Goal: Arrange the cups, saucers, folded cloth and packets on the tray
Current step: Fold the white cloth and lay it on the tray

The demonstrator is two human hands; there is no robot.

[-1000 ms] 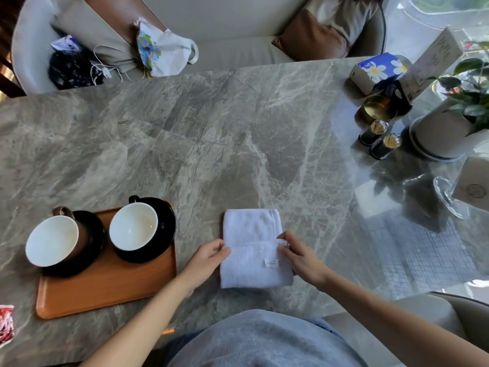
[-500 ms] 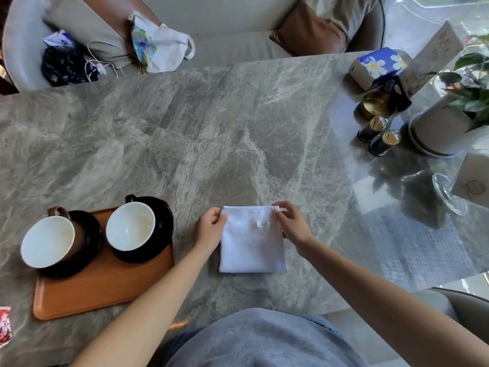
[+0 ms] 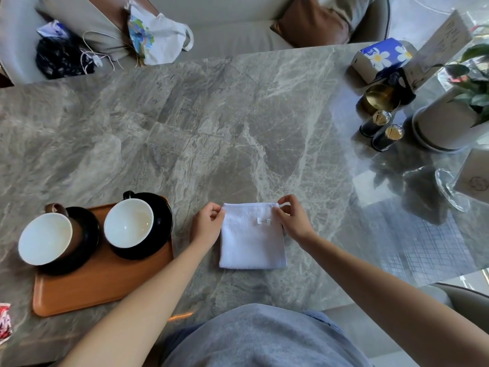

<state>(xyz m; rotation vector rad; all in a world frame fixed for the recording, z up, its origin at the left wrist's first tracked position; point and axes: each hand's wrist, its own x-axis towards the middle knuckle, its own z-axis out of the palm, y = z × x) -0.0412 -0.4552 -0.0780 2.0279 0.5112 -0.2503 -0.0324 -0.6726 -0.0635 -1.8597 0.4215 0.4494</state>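
Lying flat on the marble desk, the folded white cloth sits just right of the wooden tray. The left hand pinches its far left corner and the right hand its far right corner. Two white-lined cups rest on black saucers on the tray.

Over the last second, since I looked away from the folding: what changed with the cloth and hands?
Both hands carried the near half of the white cloth away from the person and over the far half, leaving a shorter, squarer fold. The left hand and right hand now pinch its far corners instead of the near ones. The cups, saucers and tray stayed put.
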